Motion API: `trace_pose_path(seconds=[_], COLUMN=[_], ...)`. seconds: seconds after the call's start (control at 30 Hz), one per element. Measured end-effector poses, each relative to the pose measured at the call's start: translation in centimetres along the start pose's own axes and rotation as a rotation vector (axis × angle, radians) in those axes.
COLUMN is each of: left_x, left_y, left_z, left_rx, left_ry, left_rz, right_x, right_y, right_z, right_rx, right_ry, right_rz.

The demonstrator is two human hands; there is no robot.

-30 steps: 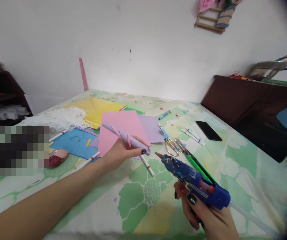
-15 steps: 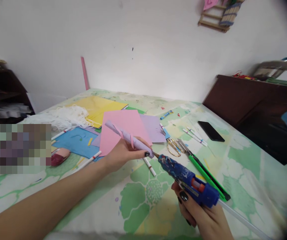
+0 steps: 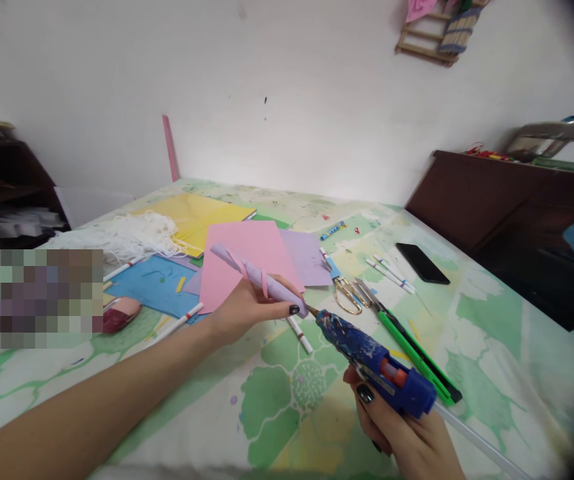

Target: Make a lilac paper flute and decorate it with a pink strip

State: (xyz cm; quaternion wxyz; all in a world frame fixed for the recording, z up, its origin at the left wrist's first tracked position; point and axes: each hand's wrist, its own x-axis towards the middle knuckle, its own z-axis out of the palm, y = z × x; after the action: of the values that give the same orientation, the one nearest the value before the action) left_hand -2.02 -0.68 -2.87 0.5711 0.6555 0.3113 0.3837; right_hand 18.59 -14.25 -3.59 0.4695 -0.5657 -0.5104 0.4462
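Note:
My left hand (image 3: 247, 308) is closed round a rolled lilac paper tube (image 3: 281, 292) with a pink strip wound about it. The tube slants from upper left down to lower right. In my right hand (image 3: 391, 427) is a blue glue gun (image 3: 357, 347), smeared with dried glue, with a clear glue stick (image 3: 477, 437) coming out of its back. The gun's nozzle meets the tube's lower right end. Beneath and behind the tube lies a pink sheet (image 3: 247, 243), partly over a lilac sheet (image 3: 309, 257).
Gold-handled scissors (image 3: 349, 295), a green cutter (image 3: 417, 353), white sticks (image 3: 389, 275) and a black phone (image 3: 422, 263) lie right of centre. White yarn (image 3: 117, 238), a yellow sheet (image 3: 207, 217), a blue sheet (image 3: 154, 285) and a dark red object (image 3: 121, 315) are at left.
The back end of the glue gun has dipped very slightly, along with my right hand. My left hand and the tube are almost unmoved, and the nozzle stays at the tube's end.

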Motion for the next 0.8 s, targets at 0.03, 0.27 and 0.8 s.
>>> trace_pose_path(seconds=[0.03, 0.27, 0.8], left_x=[-0.02, 0.08, 0.2], left_y=[-0.01, -0.19, -0.15], left_z=[-0.02, 0.04, 0.06], left_rx=[0.001, -0.013, -0.096], left_ry=[0.0, -0.001, 0.018], left_rz=[0.003, -0.002, 0.005], right_x=[-0.04, -0.1, -0.34], right_y=[-0.08, -0.31, -0.71], right_z=[0.03, 0.15, -0.04], right_rx=[-0.002, 0.019, -0.009], right_ry=[0.007, 0.03, 0.032], right_rz=[0.003, -0.02, -0.083])
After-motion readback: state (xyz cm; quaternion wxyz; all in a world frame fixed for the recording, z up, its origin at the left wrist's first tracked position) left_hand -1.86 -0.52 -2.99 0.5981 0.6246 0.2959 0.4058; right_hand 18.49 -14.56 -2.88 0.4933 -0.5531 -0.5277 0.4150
